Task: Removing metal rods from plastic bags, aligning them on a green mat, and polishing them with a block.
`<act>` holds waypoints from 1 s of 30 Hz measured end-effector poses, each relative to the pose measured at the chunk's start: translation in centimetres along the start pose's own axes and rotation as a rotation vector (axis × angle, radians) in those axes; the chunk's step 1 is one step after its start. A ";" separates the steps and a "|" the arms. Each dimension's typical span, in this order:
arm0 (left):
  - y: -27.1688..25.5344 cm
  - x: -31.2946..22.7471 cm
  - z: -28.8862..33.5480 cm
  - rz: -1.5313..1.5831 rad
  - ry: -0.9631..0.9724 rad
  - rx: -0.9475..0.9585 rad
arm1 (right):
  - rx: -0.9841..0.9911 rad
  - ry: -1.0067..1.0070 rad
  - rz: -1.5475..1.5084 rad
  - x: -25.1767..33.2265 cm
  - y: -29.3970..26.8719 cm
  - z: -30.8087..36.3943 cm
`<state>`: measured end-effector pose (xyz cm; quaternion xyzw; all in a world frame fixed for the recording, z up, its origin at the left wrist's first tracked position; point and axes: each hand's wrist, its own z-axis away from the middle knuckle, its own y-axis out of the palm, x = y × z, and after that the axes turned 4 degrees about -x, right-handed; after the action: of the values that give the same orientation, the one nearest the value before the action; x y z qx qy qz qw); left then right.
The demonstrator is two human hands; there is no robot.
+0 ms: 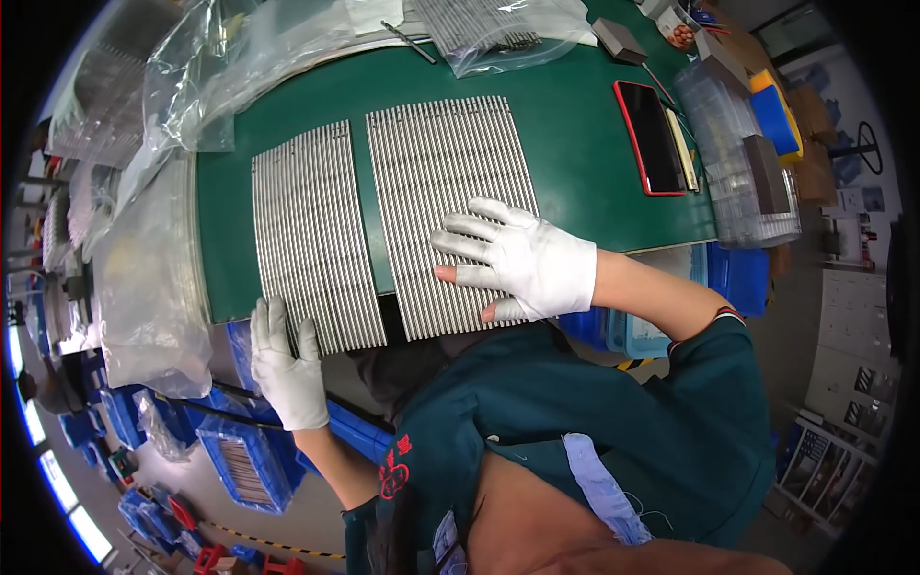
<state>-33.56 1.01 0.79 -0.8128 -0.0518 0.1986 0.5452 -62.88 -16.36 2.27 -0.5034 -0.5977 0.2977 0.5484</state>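
Observation:
Two flat sets of thin metal rods lie side by side on the green table top, the rods in each packed close and parallel. My right hand [537, 264], in a white glove with two bare fingertips, lies flat with fingers spread over the right set of rods [431, 163]. At the near left corner of the left set of rods [307, 211], my left hand [287, 369] rests its gloved fingers by the rod ends, thumb apart from the others. Both sets overhang the near table edge a little. A narrow green gap separates them.
A red-edged phone [652, 139] lies to the right, near a clear plastic organiser [743, 182] with a blue and yellow tape roll [776, 113]. Bagged rods [479, 29] and a drill bit [407, 41] are at the back. Plastic sheeting [149, 278] hangs at left; blue bins [244, 460] stand below.

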 end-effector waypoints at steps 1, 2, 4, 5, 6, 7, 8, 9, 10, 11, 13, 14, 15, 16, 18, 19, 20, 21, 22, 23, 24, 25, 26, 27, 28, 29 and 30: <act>0.0 0.0 0.0 -0.003 -0.002 -0.002 | -0.008 -0.025 0.001 -0.1 0.3 -0.3; -0.1 -0.1 0.0 -0.004 -0.005 0.000 | 0.001 -0.039 0.018 -0.2 0.5 -0.5; 0.0 0.0 0.0 -0.007 0.000 -0.005 | -0.008 -0.052 0.009 -0.2 1.0 -1.2; 0.0 -0.1 0.0 -0.004 -0.002 -0.003 | -0.016 -0.062 0.000 -0.1 1.2 -1.6; -0.1 -0.2 -0.1 -0.005 -0.006 -0.001 | 0.004 -0.068 0.028 0.1 1.0 -2.1; -0.2 -0.4 -0.2 -0.012 -0.016 0.003 | -0.013 -0.076 0.011 0.1 1.4 -2.5; -0.2 -0.4 -0.2 -0.017 -0.012 0.001 | -0.030 -0.085 -0.007 0.0 1.7 -2.8; -0.2 -0.4 -0.2 -0.022 -0.009 0.000 | -0.036 -0.095 0.007 0.2 1.9 -3.3; -0.2 -0.4 -0.2 -0.025 -0.015 -0.005 | -0.038 -0.104 0.002 0.3 2.1 -3.8; -0.3 -0.5 -0.3 -0.045 0.001 -0.017 | -0.045 -0.116 0.001 0.4 2.5 -4.4; -0.1 -0.5 -0.6 -0.089 0.045 -0.045 | -0.067 -0.136 -0.002 0.6 3.2 -5.6; -0.1 -0.4 -0.7 -0.089 0.062 -0.047 | -0.062 -0.158 -0.001 0.5 3.4 -6.2; -0.2 -0.3 -1.0 -0.089 0.078 -0.050 | -0.057 -0.180 0.000 0.5 3.5 -6.8; -0.2 -0.2 -1.2 -0.093 0.075 -0.040 | -0.053 -0.187 0.006 0.4 3.8 -7.0; -0.5 -0.3 -1.6 -0.126 0.041 -0.024 | -0.072 -0.188 -0.031 0.9 3.2 -7.3; -0.5 -0.1 -1.7 -0.114 0.019 -0.003 | -0.050 -0.202 -0.030 1.1 2.5 -7.3; -0.3 0.4 -1.9 -0.078 0.048 -0.008 | -0.047 -0.176 -0.058 1.3 1.7 -6.8; -0.1 0.7 -2.2 -0.042 0.076 -0.013 | -0.041 -0.157 -0.067 1.1 1.1 -6.0; 0.0 0.9 -2.5 -0.085 0.099 0.017 | -0.017 -0.120 -0.040 0.8 0.8 -5.1; 0.1 1.1 -2.7 -0.097 0.114 0.041 | -0.016 -0.096 -0.008 0.3 0.3 -4.1; 0.3 1.1 -3.0 -0.109 0.134 0.066 | 0.019 -0.052 0.005 -0.2 -0.3 -3.2; 0.4 1.2 -3.2 -0.124 0.154 0.148 | 0.014 -0.026 0.039 -0.6 -0.7 -2.4; 0.6 1.2 -3.3 -0.121 0.162 0.159 | 0.028 0.006 0.092 -0.9 -0.9 -1.6; 0.8 1.1 -3.4 -0.118 0.173 0.170 | 0.050 0.056 0.106 -1.2 -0.8 -1.0; 0.8 0.8 -3.5 -0.103 0.167 0.180 | 0.063 0.051 0.127 -1.2 -0.7 -0.7; 0.8 0.6 -3.5 -0.088 0.160 0.189 | 0.058 0.045 0.114 -1.1 -0.5 -0.9; 0.7 0.5 -3.6 -0.084 0.186 0.195 | 0.052 0.042 0.101 -0.9 -0.3 -1.3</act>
<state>-31.81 -2.23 1.15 -0.7679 -0.0155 0.1037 0.6319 -61.86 -17.59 2.53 -0.5244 -0.5521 0.3299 0.5580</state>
